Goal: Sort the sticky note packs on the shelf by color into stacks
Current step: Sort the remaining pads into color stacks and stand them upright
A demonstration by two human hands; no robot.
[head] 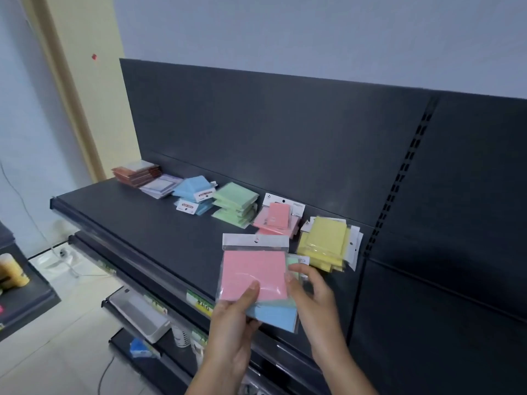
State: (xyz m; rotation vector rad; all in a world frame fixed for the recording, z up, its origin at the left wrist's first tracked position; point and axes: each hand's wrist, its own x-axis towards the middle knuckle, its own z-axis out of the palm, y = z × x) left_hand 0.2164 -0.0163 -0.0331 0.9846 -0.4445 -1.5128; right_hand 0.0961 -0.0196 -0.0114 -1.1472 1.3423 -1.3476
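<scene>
Because only the head view is supplied, take all readings from it. Your left hand (231, 317) grips a fan of three packs held above the front of the shelf (142, 218). Its thumb presses on the pink pack (253, 272) on top, and its fingers are curled underneath. A blue pack (275, 316) shows below the pink one, and a green pack (292, 262) shows behind its right edge. Your right hand (310, 295) has its fingers curled at the right edge of the pink pack and appears to pinch it. The blur does not show whether the pinch also catches the green pack. Along the back of the shelf stand the brown stack (137, 172), white stack (159, 185), blue stack (194, 192), green stack (233, 203), pink stack (276, 219) and yellow stack (325, 240). The pink stack is the likely destination. Expect each pack to be light and fairly flat, with a glossy clear sleeve that probably slides against its neighbours. Pinch across the pad itself, not the thin header flap, which is likely to bend. Keep the left thumb firm while you draw one pack clear, or the others may slip out.
</scene>
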